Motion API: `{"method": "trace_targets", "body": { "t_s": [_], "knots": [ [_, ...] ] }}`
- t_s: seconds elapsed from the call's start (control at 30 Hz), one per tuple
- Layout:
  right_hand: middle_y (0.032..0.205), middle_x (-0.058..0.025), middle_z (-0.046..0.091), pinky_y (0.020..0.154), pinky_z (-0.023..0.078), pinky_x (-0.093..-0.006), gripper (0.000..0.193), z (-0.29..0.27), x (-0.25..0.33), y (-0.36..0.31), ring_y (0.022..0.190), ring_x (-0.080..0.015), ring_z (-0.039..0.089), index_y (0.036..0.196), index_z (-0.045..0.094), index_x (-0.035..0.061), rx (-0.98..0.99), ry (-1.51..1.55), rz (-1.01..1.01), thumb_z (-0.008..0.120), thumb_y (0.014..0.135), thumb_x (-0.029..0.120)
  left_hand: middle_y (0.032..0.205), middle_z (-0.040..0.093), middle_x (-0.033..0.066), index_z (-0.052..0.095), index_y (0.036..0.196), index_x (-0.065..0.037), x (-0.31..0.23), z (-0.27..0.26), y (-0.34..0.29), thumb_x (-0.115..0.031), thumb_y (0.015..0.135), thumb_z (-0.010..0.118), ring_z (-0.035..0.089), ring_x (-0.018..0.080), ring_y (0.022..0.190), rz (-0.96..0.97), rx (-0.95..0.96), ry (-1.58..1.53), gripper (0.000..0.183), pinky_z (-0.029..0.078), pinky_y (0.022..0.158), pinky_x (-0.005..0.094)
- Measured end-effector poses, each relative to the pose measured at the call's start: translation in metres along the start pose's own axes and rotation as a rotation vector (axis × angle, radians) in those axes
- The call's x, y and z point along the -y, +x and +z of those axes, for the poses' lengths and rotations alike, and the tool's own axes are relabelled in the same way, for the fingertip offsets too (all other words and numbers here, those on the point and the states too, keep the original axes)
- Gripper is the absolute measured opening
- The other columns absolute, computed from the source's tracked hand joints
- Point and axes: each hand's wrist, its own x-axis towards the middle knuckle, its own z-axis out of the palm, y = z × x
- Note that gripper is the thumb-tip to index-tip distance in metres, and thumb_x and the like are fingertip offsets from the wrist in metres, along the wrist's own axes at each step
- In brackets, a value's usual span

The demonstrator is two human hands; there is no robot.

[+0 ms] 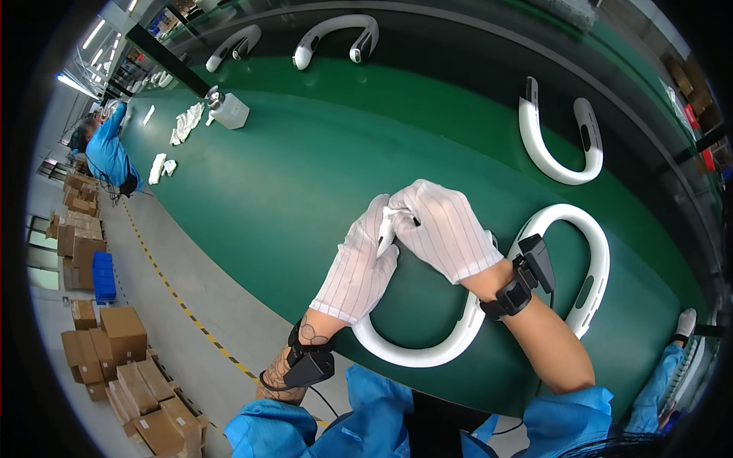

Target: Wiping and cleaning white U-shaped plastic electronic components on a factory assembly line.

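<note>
Left hand (359, 263) grips the likely light, stiff white band (420, 357); right hand (443, 229) unclear. Steady its curve near the table's (275, 191) edge.

We see a smooth white U-shaped band (418, 357) near the edge of the green table (252, 175), its curve toward us, its arms pointing away; both are partly covered, their tips hard to make out.

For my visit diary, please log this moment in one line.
left hand: striped white glove, holding slim white piece; right hand: matching glove, fingers at its upper end; nearby: white U-shaped band on green tabletop
</note>
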Motion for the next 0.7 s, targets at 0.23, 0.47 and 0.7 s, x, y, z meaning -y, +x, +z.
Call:
{"method": "trace_targets", "body": {
  "t_s": [0.23,0.47,0.7],
  "knots": [
    [0.087,-0.0193,0.067,0.073,0.059,-0.0477,0.009,0.008,0.0,0.008,0.082,-0.0403,0.07,0.089,0.069,0.0002,-0.016,-0.036,-0.025,0.065,0.092,0.008,0.146,0.056,0.0328,0.034,0.163,0.0,0.003,-0.006,0.005,-0.004,0.099,0.065,0.055,0.0529,0.135,-0.019,0.023,0.009,0.072,0.047,0.114,0.053],
    [0.094,-0.0216,0.071,0.079,0.062,-0.0477,0.011,0.001,-0.008,0.0,0.088,-0.0411,0.073,0.092,0.072,0.0014,0.024,-0.102,0.102,0.065,0.093,0.009,0.155,0.052,0.0289,0.039,0.162,-0.004,-0.012,-0.005,0.01,-0.007,0.099,0.064,0.051,0.0493,0.144,-0.077,0.026,-0.04,0.068,0.045,0.119,0.0506],
    [0.097,-0.0207,0.074,0.079,0.062,-0.0456,0.01,-0.02,-0.001,0.002,0.091,-0.0398,0.074,0.093,0.074,0.0016,-0.093,-0.078,0.225,0.07,0.094,0.011,0.127,0.066,0.0255,0.048,0.153,-0.003,-0.021,0.001,-0.019,-0.007,0.088,0.069,0.063,0.0493,0.115,-0.157,-0.117,0.162,0.068,0.053,0.102,0.057]
  ]
}}
